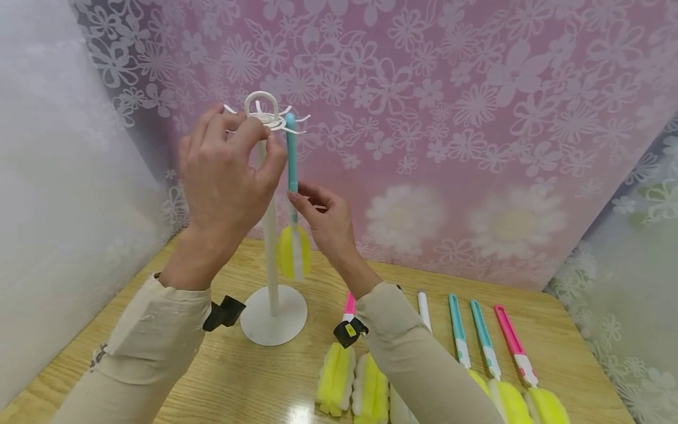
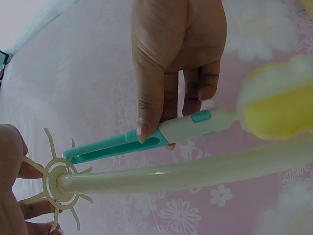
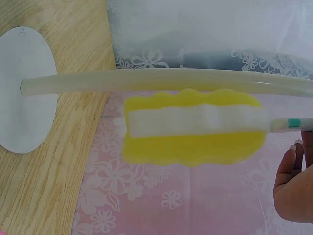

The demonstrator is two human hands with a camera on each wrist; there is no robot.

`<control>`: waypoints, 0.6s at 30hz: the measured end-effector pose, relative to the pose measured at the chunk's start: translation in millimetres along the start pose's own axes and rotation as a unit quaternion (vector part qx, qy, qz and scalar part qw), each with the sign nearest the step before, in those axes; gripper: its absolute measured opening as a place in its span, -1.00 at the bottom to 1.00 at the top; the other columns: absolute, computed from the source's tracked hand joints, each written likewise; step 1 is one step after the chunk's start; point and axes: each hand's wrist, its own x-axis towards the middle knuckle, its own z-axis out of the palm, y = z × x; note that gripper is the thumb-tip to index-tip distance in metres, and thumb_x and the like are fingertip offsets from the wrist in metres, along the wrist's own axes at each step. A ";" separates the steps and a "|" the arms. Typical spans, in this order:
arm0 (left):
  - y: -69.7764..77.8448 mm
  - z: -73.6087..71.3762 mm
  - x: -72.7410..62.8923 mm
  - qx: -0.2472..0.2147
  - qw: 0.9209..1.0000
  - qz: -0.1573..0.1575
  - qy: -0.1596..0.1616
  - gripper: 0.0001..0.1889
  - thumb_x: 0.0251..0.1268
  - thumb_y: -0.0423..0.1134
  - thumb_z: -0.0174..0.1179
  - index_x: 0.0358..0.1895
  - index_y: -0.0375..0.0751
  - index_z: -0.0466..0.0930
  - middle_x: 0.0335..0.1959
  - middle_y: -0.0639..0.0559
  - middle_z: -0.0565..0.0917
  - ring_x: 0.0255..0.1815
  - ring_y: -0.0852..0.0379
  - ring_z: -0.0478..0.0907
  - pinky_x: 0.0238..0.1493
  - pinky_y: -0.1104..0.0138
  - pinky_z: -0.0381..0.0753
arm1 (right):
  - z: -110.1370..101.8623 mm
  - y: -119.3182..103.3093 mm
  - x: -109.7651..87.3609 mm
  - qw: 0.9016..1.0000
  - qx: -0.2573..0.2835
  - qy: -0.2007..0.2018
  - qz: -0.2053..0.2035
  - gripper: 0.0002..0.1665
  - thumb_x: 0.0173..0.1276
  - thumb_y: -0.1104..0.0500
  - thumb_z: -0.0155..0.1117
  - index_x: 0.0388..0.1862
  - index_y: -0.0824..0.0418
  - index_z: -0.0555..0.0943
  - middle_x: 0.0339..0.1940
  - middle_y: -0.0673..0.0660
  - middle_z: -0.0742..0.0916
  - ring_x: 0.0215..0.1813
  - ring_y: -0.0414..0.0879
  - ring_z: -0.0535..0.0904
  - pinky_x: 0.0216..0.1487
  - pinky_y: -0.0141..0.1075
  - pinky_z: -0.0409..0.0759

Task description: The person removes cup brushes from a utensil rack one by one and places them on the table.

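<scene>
A white stand (image 1: 272,265) with a ring of curved hooks (image 2: 45,183) at its top stands upright on the table. My left hand (image 1: 225,162) holds the stand's top by the hooks, fingers curled there. A sponge bottle brush (image 1: 292,159) hangs head down beside the pole, its teal handle tip up at a hook. My right hand (image 1: 332,221) pinches the handle between thumb and fingers, near where teal meets white. Below it, the yellow and white sponge head (image 3: 195,120) is close to the pole. Whether the handle's end sits fully over the hook, I cannot tell.
Several more sponge brushes lie on the wooden table (image 1: 201,353), front right, among them a pink-handled brush (image 1: 511,333) and a teal-handled brush (image 1: 482,327). My right sleeve covers some of them. A flowered pink curtain (image 1: 450,147) hangs behind the table.
</scene>
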 end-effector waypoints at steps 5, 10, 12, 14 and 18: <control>1.0 0.6 0.0 -0.001 1.000 0.000 0.002 -0.66 0.27 -0.04 -0.03 -0.32 -0.20 0.66 -0.12 -0.14 0.67 0.28 -0.02 0.38 0.03 -0.09 0.38 | -5.7 -2.2 -2.7 1.000 0.002 0.011 0.001 -0.66 0.25 0.04 0.36 -0.02 0.13 0.70 -0.23 0.05 0.72 -0.19 0.09 0.58 -0.25 -0.27 0.49; 2.5 1.6 -0.3 -0.003 1.000 0.000 0.001 -0.67 0.25 -0.07 -0.03 -0.33 -0.21 0.66 -0.13 -0.15 0.66 0.28 -0.03 0.38 0.03 -0.09 0.37 | -18.2 -5.7 -6.2 1.000 -0.006 0.022 -0.003 -0.66 0.26 0.02 0.34 -0.02 0.12 0.69 -0.21 0.02 0.72 -0.19 0.06 0.58 -0.26 -0.30 0.49; 2.6 2.2 -0.6 -0.004 1.000 0.000 0.002 -0.67 0.25 -0.08 -0.03 -0.34 -0.21 0.66 -0.13 -0.16 0.67 0.28 -0.04 0.38 0.03 -0.10 0.37 | -26.1 -7.3 -8.2 1.000 -0.010 0.028 -0.009 -0.66 0.26 0.01 0.34 -0.03 0.12 0.70 -0.21 0.01 0.73 -0.20 0.08 0.58 -0.30 -0.30 0.46; 2.2 2.5 -0.4 -0.005 1.000 0.000 0.005 -0.69 0.24 -0.08 -0.02 -0.35 -0.21 0.66 -0.14 -0.15 0.67 0.28 -0.03 0.38 0.02 -0.11 0.37 | -35.6 -9.0 -10.1 0.999 -0.014 0.035 -0.016 -0.66 0.26 0.01 0.34 -0.04 0.14 0.70 -0.22 0.02 0.74 -0.20 0.09 0.58 -0.31 -0.30 0.47; 0.8 1.2 -0.2 -0.008 1.000 -0.008 0.009 -0.70 0.23 -0.10 0.00 -0.35 -0.22 0.66 -0.15 -0.15 0.67 0.29 -0.02 0.37 0.04 -0.11 0.35 | -59.6 -11.8 -12.7 0.998 -0.025 0.059 -0.030 -0.66 0.26 0.04 0.35 -0.05 0.18 0.70 -0.23 0.04 0.74 -0.24 -0.01 0.57 -0.33 -0.35 0.46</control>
